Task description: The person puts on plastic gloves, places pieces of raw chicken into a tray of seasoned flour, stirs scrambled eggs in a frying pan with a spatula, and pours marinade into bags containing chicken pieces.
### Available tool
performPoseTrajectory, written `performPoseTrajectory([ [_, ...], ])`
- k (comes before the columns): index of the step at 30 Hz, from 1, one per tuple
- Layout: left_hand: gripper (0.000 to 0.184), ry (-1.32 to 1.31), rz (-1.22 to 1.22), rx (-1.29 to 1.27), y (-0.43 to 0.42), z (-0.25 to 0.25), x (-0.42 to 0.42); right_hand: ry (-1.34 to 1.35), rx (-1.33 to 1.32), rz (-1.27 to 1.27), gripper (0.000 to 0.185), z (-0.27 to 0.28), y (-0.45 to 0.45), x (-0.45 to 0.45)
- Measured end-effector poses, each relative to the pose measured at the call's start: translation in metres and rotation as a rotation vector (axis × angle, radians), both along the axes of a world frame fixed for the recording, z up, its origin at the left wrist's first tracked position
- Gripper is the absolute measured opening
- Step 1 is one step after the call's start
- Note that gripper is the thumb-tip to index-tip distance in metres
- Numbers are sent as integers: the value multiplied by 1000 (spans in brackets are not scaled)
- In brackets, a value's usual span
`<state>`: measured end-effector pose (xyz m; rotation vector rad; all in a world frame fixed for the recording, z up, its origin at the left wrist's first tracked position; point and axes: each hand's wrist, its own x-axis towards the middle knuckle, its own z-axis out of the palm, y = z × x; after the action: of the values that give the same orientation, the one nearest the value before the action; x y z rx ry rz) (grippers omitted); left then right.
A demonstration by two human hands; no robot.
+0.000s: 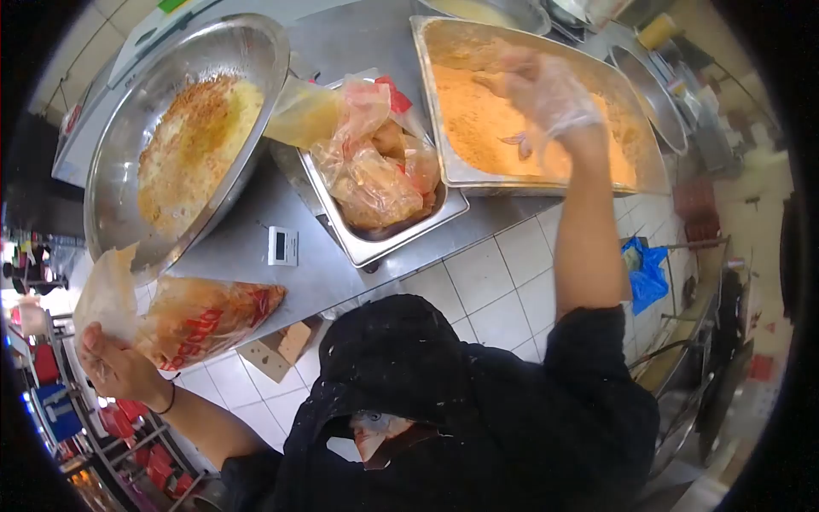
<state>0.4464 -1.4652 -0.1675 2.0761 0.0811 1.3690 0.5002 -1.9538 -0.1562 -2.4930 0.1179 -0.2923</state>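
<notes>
On the left, my left hand (115, 367) is closed on the top of a clear plastic bag (209, 320) with red print. The bag holds orange-coated pieces, perhaps marinated meat, and rests at the table's edge. My right hand (550, 94), in a clear plastic glove, is over a deep metal tub of orange powder (478, 128); motion smears its fingers. A small pale piece (518, 143) lies on the powder below it. Between the hands, a steel pan (363, 252) holds crumpled plastic bags (380, 175) with some food inside.
A large steel bowl (107, 188) with a pale and brown powdery mix (200, 145) stands at the left. A small white timer (283, 246) sits on the metal table (247, 230). More bowls stand behind the tub. A blue bag (648, 273) hangs at the right.
</notes>
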Motion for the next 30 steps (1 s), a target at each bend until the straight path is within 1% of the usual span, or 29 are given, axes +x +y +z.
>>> performPoseTrajectory([
  [1, 33, 8, 4, 3, 2, -2, 1, 117, -313, -73, 24, 2, -15, 6],
  [4, 32, 17, 3, 46, 7, -3, 3, -82, -566, 130, 25, 0, -29, 9],
  [7, 32, 54, -50, -15, 6, -1, 1, -353, -11, -124, 24, -11, 7, -5],
  [9, 29, 62, -127, -20, 29, -8, 3, -514, 84, 177, 21, 1, 42, -15],
  [11, 25, 46, -193, -71, 28, -11, 8, -366, 300, 203, 21, 10, 114, -36],
  [13, 21, -2, -263, -151, 13, -2, 6, -530, 31, 832, 26, 28, 176, -31],
  [15, 18, -23, -361, -225, 6, 5, 3, -511, 178, 1083, 24, 17, 237, -26],
  [17, 21, 45, -487, -301, 7, 10, -3, -492, 177, 1209, 23, 6, 282, -28],
  [18, 23, 50, -504, -305, 6, 12, -4, -488, 125, 1222, 24, 2, 302, -27],
  [20, 27, 58, -551, -319, 5, 13, -6, -448, -201, 1177, 20, 24, 322, -39],
  [23, 26, 49, -587, -378, 12, 12, -4, -374, -298, 1185, 17, 11, 336, -33],
  [24, 25, 61, -601, -407, 15, 12, -4, -269, -367, 1147, 17, 21, 340, -38],
  [26, 25, 102, -665, -436, 21, 16, -2, -438, -369, 1068, 16, 9, 341, -34],
  [30, 25, 173, -775, -420, 29, 15, 8, -420, -451, 1027, 16, 15, 347, -28],
])
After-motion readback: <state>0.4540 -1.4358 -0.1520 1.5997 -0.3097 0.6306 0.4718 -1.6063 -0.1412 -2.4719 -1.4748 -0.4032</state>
